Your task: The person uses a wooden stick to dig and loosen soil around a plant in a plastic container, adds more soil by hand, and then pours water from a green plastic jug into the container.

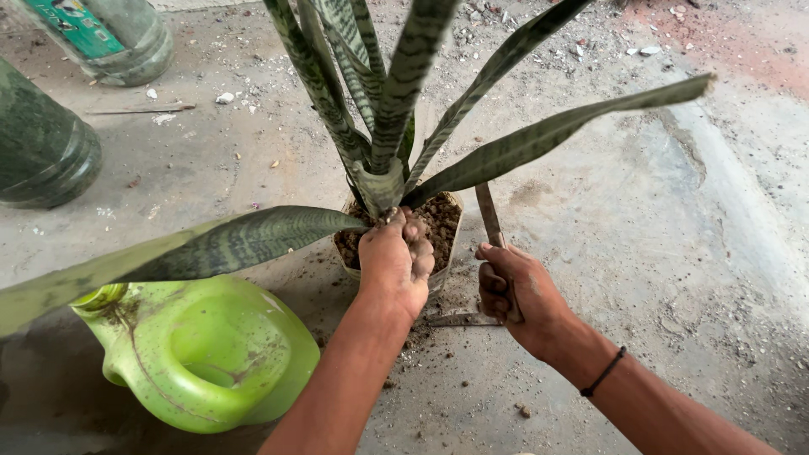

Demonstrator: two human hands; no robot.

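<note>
Two hands work at a potted snake plant on the concrete floor: the left hand curls closed over the soil, while the right hand fists a metal blade.

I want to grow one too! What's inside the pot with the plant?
The pot holds crumbly brown soil and the plant. The left hand presses on the soil, covering part. Roots are hidden below. The right hand grips a blade beside it.

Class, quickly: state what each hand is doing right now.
Left hand: closed, pressing the soil at the snake plant base.
Right hand: closed around a metal tool.
</note>
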